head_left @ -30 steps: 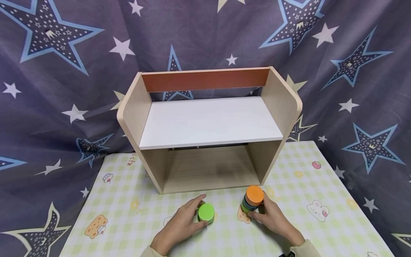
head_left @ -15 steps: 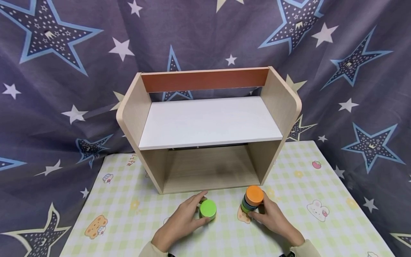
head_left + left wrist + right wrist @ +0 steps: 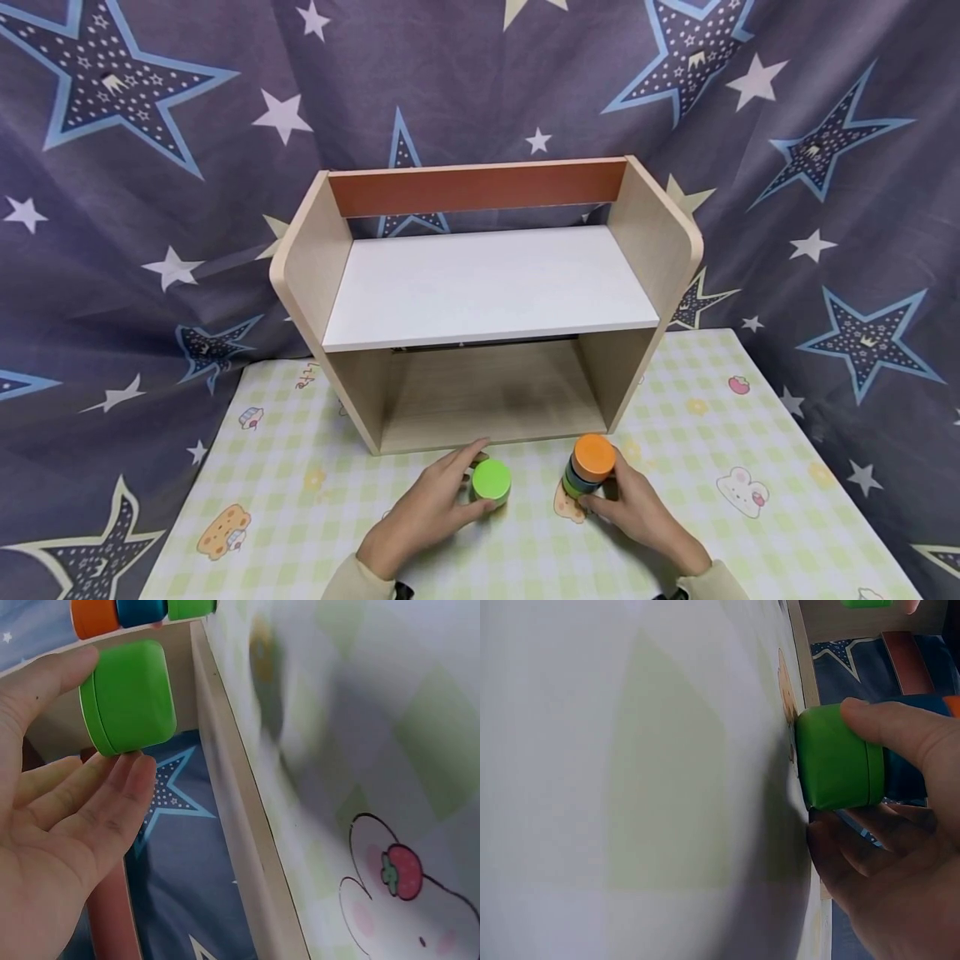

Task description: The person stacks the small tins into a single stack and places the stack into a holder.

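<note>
A small green lidded jar (image 3: 491,481) is between the thumb and fingers of my left hand (image 3: 431,508), in front of the shelf unit. The left wrist view has the thumb on the lid edge of this green jar (image 3: 131,697), which is held off the tablecloth. To its right, my right hand (image 3: 637,512) holds an upright stack by its side. An orange jar (image 3: 595,457) tops the stack, over a dark blue one and a green jar (image 3: 836,761) at the bottom. In the right wrist view, that bottom jar is right at the tablecloth, with the thumb pressed against it.
Behind the hands stands a small wooden shelf unit (image 3: 495,400) with a white upper shelf (image 3: 495,287) and a reddish-brown back bar (image 3: 480,190). Its front base edge lies just beyond the hands. A checked tablecloth (image 3: 285,500) covers the table; a star-patterned curtain (image 3: 225,250) hangs behind.
My left hand has carried the single green jar a little to the right and toward the shelf unit, closer to the stack. The right hand and stack have stayed in place.
</note>
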Motion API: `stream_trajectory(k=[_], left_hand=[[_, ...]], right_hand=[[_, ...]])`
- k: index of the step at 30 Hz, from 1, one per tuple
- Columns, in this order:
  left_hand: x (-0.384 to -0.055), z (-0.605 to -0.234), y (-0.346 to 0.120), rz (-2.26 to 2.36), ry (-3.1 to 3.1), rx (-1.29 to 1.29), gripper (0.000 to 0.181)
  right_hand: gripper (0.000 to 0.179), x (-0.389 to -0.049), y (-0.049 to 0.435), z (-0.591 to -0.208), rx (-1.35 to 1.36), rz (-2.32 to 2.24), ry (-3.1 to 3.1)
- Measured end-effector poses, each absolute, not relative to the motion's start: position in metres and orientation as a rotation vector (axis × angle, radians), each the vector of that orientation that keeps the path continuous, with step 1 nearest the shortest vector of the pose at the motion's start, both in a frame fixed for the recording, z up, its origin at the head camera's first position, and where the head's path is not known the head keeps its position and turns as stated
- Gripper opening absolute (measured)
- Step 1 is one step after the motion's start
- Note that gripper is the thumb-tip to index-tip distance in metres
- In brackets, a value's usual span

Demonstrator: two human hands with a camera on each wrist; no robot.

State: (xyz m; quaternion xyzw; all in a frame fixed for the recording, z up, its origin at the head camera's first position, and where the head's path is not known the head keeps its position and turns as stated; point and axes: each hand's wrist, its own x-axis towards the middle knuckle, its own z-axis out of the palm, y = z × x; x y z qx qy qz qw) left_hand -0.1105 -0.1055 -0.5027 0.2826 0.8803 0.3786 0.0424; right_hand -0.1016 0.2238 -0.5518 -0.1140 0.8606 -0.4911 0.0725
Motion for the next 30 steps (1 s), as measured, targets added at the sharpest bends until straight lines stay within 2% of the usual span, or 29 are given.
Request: stream_trajectory(k=[7, 16, 24, 30], left_hand=[[-0.114, -0.495, -0.101, 1.176, 2.682, 0.896, 0.084], [-0.122, -0.485, -0.096, 1.117, 2.698, 0.941, 0.082], [-0.127, -0.479, -0.092, 1.084, 2.71, 0.976, 0.082], [-0.13, -0.473, -0.087, 1.069, 2.713, 0.974, 0.081]], right_hand=[[0.073, -0.102, 0.224, -0.552, -0.388, -1.423, 2.665], [0.08, -0.102, 0.223, -0.551, -0.328, -1.46, 2.606], [0.072, -0.103, 0.224, -0.551, -0.396, -1.424, 2.669], [0.073, -0.103, 0.224, -0.552, -0.399, -1.423, 2.678]])
